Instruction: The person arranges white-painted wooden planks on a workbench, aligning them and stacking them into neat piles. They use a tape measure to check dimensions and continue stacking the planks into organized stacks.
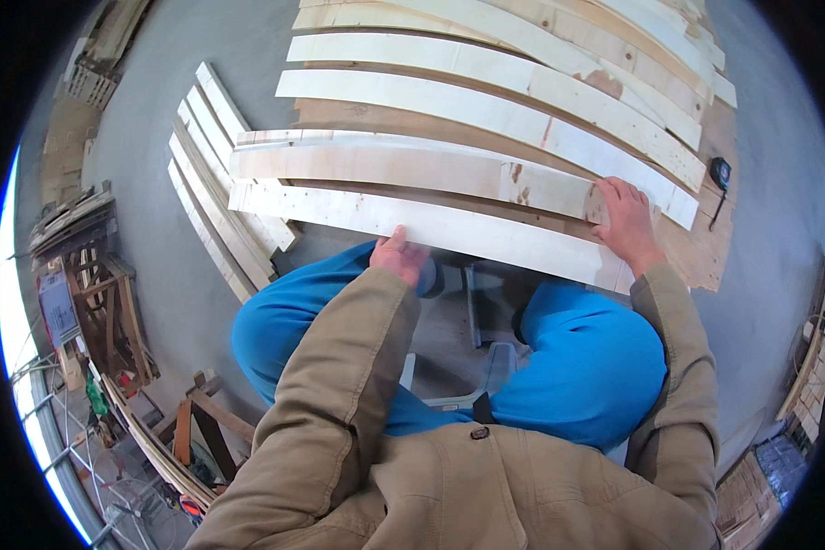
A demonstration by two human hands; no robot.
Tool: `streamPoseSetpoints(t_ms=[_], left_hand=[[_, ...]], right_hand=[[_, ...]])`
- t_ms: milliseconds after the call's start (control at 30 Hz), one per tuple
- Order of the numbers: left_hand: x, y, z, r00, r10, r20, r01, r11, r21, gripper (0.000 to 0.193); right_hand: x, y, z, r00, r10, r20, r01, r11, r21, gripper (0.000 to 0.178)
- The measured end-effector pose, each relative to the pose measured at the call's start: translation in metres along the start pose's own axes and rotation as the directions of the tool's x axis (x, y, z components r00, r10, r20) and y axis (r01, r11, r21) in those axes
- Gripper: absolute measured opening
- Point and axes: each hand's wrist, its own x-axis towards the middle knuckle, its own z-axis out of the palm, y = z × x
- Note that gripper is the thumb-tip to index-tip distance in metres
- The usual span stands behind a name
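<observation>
Several long wooden planks lie side by side on a plywood sheet (376, 115) in front of me. My left hand (401, 256) is closed at the near edge of the closest pale plank (486, 240), its thumb on top and the other fingers mostly hidden. At the right end of the second plank (412, 166), a browner one with dark knots, my right hand (628, 215) is closed across its width, fingers at the far edge and thumb at the near edge. Beyond it lies another pale plank (467, 112), apart from both hands.
A black tape measure (720, 171) rests on the sheet's right side. More narrow planks (213, 174) lie at a slant on the left. Wooden stands (101, 293) and scrap timber fill the far left. Under me, between my blue-trousered legs, is a grey seat (497, 367).
</observation>
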Motion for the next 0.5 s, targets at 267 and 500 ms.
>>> streamPoseSetpoints(t_ms=[267,500], left_hand=[[-0.002,0.0,0.003,1.0,0.007,0.005,-0.007,1.0,0.004,0.029],[0.001,-0.001,0.003,1.0,-0.002,0.008,0.002,1.0,-0.017,0.031]], right_hand=[[0.007,0.017,0.01,0.992,-0.124,-0.028,0.124,0.992,0.001,0.072],[0.023,0.035,-0.014,0.976,-0.208,-0.058,0.214,0.968,0.134,0.037]])
